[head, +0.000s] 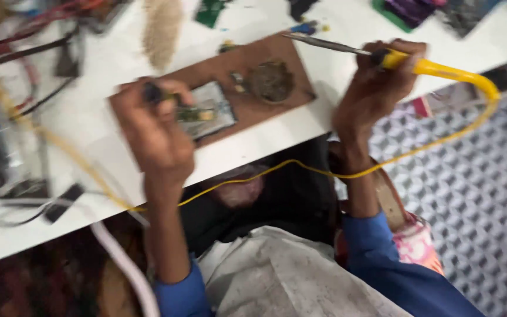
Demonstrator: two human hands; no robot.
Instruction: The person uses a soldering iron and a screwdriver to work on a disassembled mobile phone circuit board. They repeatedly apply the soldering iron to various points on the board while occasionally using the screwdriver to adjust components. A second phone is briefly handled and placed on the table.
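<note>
Soldering iron (382,57) sits clamped in the right hand (377,88), fingers wrapped tight round its yellow handle, while the metal shaft points up and to the left, its tip hanging over the white desk (89,111) just past the far corner of a brown board (277,103). The iron's long axis runs nearly level across the view, aimed away from the small green circuit board (198,113), which lies below and to the left of the tip. That circuit board rests on a grey pad (215,111) on the brown board, and the left hand (154,132) is much the nearer one: it is closed round a dark-handled tool (154,93) right at the circuit board's left end. A dark lump (270,81) sits on the brown board between tip and circuit board. The yellow cord (300,167) loops from the handle, under the right wrist and across the lap below the desk's near edge. Black cables (24,53) crowd the desk's left side; the strip between the hands is freer.
</note>
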